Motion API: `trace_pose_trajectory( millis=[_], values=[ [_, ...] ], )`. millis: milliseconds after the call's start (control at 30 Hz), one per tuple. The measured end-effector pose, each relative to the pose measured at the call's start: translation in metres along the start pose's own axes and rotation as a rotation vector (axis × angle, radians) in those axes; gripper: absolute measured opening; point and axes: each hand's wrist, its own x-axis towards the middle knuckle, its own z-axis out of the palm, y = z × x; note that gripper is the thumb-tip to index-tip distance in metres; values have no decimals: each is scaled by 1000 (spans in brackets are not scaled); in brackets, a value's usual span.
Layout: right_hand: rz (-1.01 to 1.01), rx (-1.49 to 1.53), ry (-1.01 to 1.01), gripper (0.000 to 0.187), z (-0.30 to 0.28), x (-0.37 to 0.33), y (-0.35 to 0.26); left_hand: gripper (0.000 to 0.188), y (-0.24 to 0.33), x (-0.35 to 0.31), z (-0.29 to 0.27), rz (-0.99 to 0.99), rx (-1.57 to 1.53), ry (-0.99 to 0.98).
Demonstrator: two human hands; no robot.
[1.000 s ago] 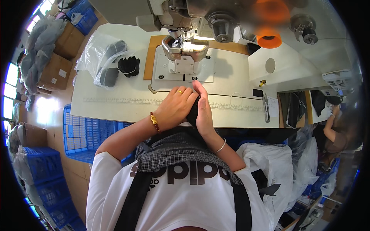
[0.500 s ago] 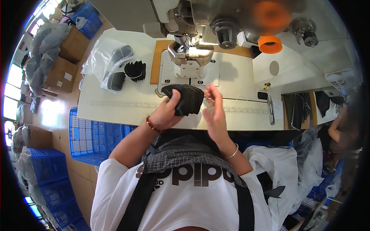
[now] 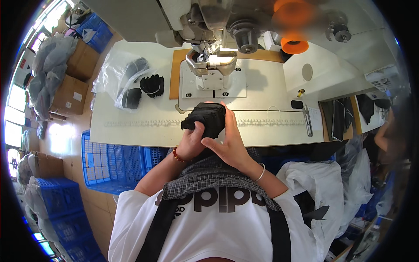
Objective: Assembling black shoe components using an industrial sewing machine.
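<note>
A thick stack of black fabric pieces (image 3: 207,117) is held between my hands, over the near edge of the sewing table. My left hand (image 3: 191,142) grips it from the left and below, its thumb on the near side. My right hand (image 3: 230,146) cups the right side, fingers straight along the edge and thumb reaching across the near side. The layers fan out unevenly at the left. Just beyond stands the sewing machine's metal head (image 3: 212,65) over its plate (image 3: 235,89).
At the table's left lie a tied black bundle (image 3: 152,85) and a clear plastic bag (image 3: 114,72) with dark pieces. Thread snips (image 3: 308,120) lie at the right, near a black rectangular object (image 3: 297,104). A blue crate (image 3: 114,168) stands below left. White cloth (image 3: 312,187) hangs at lower right.
My right hand has come in from apart to rest against the stack's right side. The stack has been turned more upright in my left hand and moved slightly left.
</note>
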Motion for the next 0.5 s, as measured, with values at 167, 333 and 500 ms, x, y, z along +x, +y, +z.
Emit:
trace_pose_trajectory(
  millis=[167,333,500],
  values=[
    [135,265,-14,78,0,2,2,81,-3,-1,-2,0,-177,-78],
    [135,150,82,70,-2,5,1,87,-3,1,6,46,-173,-40],
    [-282,-532,291,79,0,12,0,97,-1,-7,26,-129,-451,201]
  ],
)
